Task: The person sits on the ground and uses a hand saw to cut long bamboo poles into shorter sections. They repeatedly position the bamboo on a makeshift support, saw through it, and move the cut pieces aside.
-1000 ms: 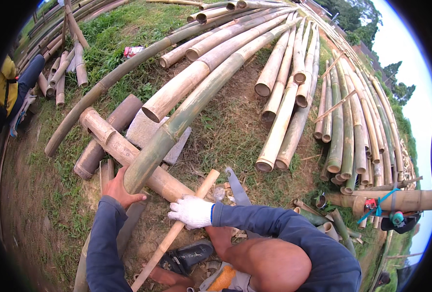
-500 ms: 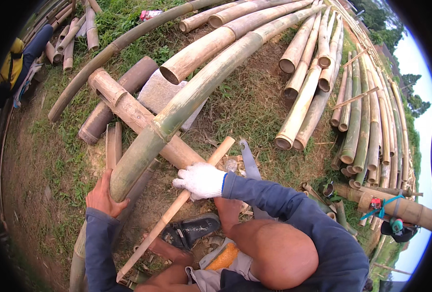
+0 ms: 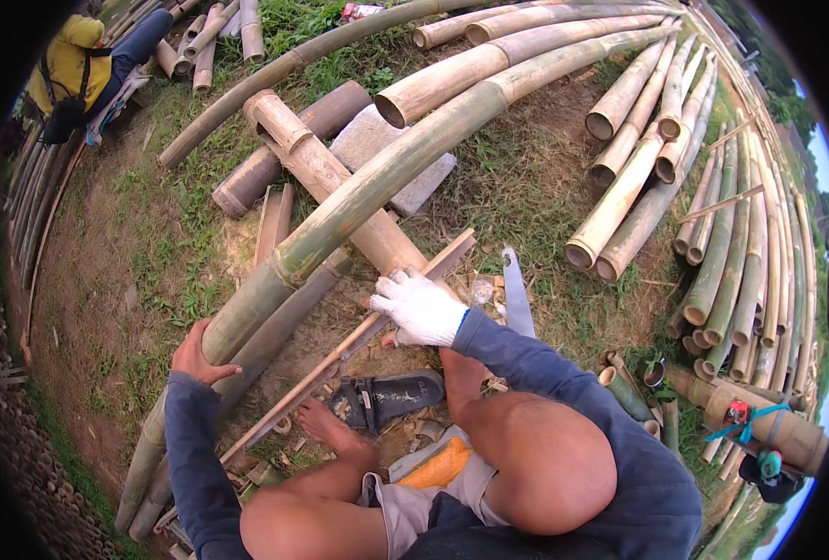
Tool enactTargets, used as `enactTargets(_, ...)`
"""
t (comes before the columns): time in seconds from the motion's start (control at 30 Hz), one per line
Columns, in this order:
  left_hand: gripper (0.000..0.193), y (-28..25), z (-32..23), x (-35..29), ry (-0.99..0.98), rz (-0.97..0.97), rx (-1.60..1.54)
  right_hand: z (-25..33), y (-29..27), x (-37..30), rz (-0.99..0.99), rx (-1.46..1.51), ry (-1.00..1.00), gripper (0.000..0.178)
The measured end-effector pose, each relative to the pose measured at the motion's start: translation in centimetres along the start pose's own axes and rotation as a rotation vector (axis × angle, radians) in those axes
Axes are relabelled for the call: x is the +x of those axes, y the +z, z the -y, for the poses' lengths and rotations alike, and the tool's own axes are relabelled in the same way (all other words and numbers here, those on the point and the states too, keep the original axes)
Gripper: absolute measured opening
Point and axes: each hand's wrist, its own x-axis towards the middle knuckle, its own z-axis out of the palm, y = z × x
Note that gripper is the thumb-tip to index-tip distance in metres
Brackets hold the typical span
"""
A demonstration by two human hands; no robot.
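Note:
My bare left hand is wrapped round the side of a long green bamboo pole, which runs from the lower left to the upper right. My right hand, in a white knitted glove, is closed on a thin split bamboo strip. The strip slants from near my left forearm up past the glove, one narrow edge showing. Beneath the green pole lies a thick notched bamboo piece, which crosses it. Right of the glove is a grey saw blade; its handle is not visible.
A stone block sits behind the crossing pieces. Stacked bamboo poles fill the right side. A black sandal lies between my legs. At the far left is another person in yellow. Bamboo with blue ties stands at right.
My gloved hand has turned the bamboo strip, so its narrow edge now shows instead of its broad pale face. My left hand stays on the pole. The view has swung left.

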Motion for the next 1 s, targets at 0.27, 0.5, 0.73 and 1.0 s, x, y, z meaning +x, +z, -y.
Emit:
enactTargets(0.27, 0.118, -2.0, -3.6, 1.4, 0.137, 0.031, 0.156, 1.7, 4.1, -25.9, -0.279, -0.007, 0.969, 0.049)
enactTargets(0.5, 0.113, -4.2, -13.8, 7.8, 0.397, 0.2, 0.424, 8.0, 9.0, -39.0, 0.074, -0.182, 0.871, 0.049)
enactTargets(0.73, 0.111, 2.0, -15.2, 8.0, 0.41, -0.058, 0.221, 6.9, 4.5, -37.1, -0.065, 0.067, 0.999, 0.047)
enactTargets(1.0, 0.1, 3.5, -14.8, 8.8, 0.337, -0.131, 0.221, 9.6, -7.0, -22.0, -0.456, 0.555, 0.583, 0.044)
